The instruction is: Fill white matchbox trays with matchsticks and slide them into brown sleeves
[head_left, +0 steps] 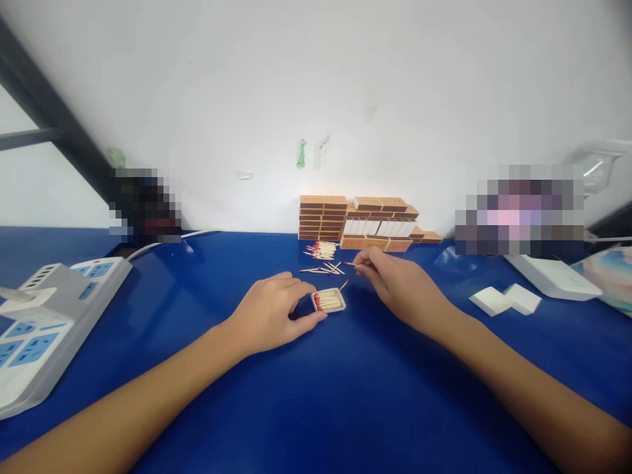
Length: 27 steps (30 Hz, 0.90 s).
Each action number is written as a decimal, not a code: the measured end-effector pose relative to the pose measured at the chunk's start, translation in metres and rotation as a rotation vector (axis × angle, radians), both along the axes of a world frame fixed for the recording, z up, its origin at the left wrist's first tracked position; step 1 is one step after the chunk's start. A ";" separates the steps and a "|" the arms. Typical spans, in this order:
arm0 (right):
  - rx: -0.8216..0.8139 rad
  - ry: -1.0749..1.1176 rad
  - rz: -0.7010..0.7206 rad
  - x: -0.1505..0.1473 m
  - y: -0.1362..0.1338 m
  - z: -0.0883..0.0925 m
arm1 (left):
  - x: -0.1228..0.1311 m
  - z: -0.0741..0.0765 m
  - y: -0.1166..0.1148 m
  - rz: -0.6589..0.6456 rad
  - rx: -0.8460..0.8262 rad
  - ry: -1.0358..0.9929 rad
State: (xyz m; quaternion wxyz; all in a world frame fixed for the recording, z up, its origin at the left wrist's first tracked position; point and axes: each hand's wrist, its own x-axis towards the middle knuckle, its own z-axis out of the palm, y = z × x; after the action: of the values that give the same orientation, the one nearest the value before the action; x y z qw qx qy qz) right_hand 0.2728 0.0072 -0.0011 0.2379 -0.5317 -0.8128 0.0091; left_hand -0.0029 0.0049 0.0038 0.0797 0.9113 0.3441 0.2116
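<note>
My left hand (270, 313) grips a small white matchbox tray (344, 305) between thumb and fingers at its left end. Red-tipped matches (330, 300) fill the tray, most lying side by side, and one sticks out past its upper right corner. Just beyond the tray, my right hand (395, 283) pinches a single match (349, 264) between thumb and forefinger, its red head pointing left. A few loose matches (330, 268) lie crossed on the blue table, with a denser pile of matches (323, 250) behind them.
Stacked orange matchboxes (323, 220) stand against the wall, with white trays (379, 228) among the boxes to their right. A white power strip (93, 289) sits at left. White folded pieces (506, 299) and a white device (557, 280) lie at right. Two areas are pixelated.
</note>
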 end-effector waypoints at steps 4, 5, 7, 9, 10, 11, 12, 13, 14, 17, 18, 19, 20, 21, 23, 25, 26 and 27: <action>0.064 0.005 0.024 -0.006 -0.006 0.008 | 0.000 0.000 0.000 0.002 0.020 -0.026; 0.083 0.008 0.030 -0.007 -0.007 0.009 | 0.001 -0.001 -0.001 0.006 0.024 -0.032; 0.113 0.008 0.037 -0.008 -0.009 0.010 | 0.001 -0.001 0.000 0.008 0.016 -0.025; 0.125 0.004 0.040 -0.008 -0.009 0.010 | 0.002 -0.001 0.000 0.009 -0.013 -0.003; 0.124 0.003 0.041 -0.008 -0.009 0.010 | 0.002 -0.001 0.000 0.009 -0.026 0.006; 0.121 0.001 0.042 -0.008 -0.009 0.010 | 0.002 -0.001 0.001 0.015 -0.029 0.007; 0.117 -0.002 0.042 -0.008 -0.009 0.009 | 0.001 -0.001 0.001 0.024 -0.026 0.003; 0.115 -0.005 0.043 -0.008 -0.009 0.009 | 0.001 0.000 0.001 0.029 -0.021 -0.001; 0.114 -0.007 0.043 -0.008 -0.009 0.009 | 0.001 0.000 0.000 0.027 -0.020 -0.003; 0.112 -0.002 0.050 -0.009 -0.010 0.010 | 0.002 0.001 -0.002 0.007 -0.056 -0.019; 0.112 0.000 0.051 -0.010 -0.010 0.010 | 0.002 0.001 -0.002 0.010 -0.074 -0.037; 0.114 0.001 0.048 -0.010 -0.010 0.010 | 0.003 0.001 -0.003 0.023 -0.092 -0.062; 0.117 -0.001 0.045 -0.010 -0.010 0.010 | 0.003 0.002 -0.004 0.038 -0.110 -0.085; 0.123 -0.004 0.042 -0.009 -0.010 0.010 | 0.004 0.002 -0.005 0.047 -0.130 -0.099; 0.136 -0.011 0.042 -0.008 -0.009 0.009 | 0.005 0.002 -0.005 0.041 -0.159 -0.088; 0.144 -0.016 0.054 -0.007 -0.008 0.007 | 0.005 0.002 -0.006 0.031 -0.163 -0.060; 0.147 -0.019 0.061 -0.007 -0.008 0.007 | 0.005 0.001 -0.006 0.034 -0.156 -0.053; 0.149 -0.022 0.068 -0.007 -0.008 0.006 | 0.005 0.001 -0.006 0.041 -0.146 -0.051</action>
State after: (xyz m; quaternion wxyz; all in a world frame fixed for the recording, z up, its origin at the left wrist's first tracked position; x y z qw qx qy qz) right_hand 0.2660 -0.0012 0.0053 0.2672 -0.4848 -0.8314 -0.0491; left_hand 0.0025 -0.0010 0.0045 0.1506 0.8900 0.3753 0.2108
